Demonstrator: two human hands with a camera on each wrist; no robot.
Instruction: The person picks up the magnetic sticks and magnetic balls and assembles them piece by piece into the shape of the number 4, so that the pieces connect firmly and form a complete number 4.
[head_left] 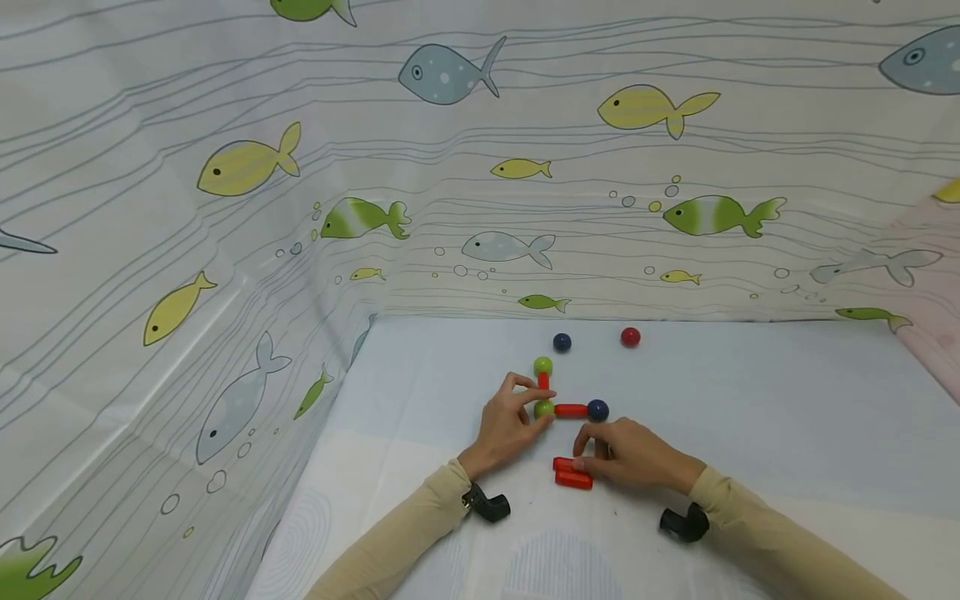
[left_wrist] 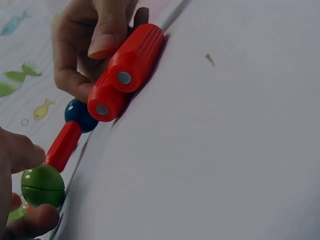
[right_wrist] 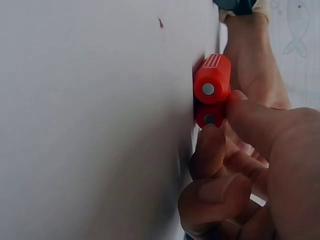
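Note:
My left hand (head_left: 504, 422) pinches a green ball (head_left: 544, 409) between thumb and fingers. From this ball one red magnetic rod (head_left: 543, 381) runs back to a second green ball (head_left: 543, 366). Another red rod (head_left: 572, 411) leads right to a dark blue ball (head_left: 597, 410), so the pieces form an L. Nearer the front, two loose red rods lie side by side, with silver discs in their ends. Thumb and finger of my right hand (head_left: 633, 454) grip the farther rod (left_wrist: 104, 102); the nearer rod (left_wrist: 137, 57) lies against it.
Behind the L, a loose dark blue ball (head_left: 562, 342) and a red ball (head_left: 631, 337) sit near the back edge of the white table surface (head_left: 750, 400). A fish-print curtain (head_left: 450, 192) rises behind and on the left. Each wrist wears a black camera.

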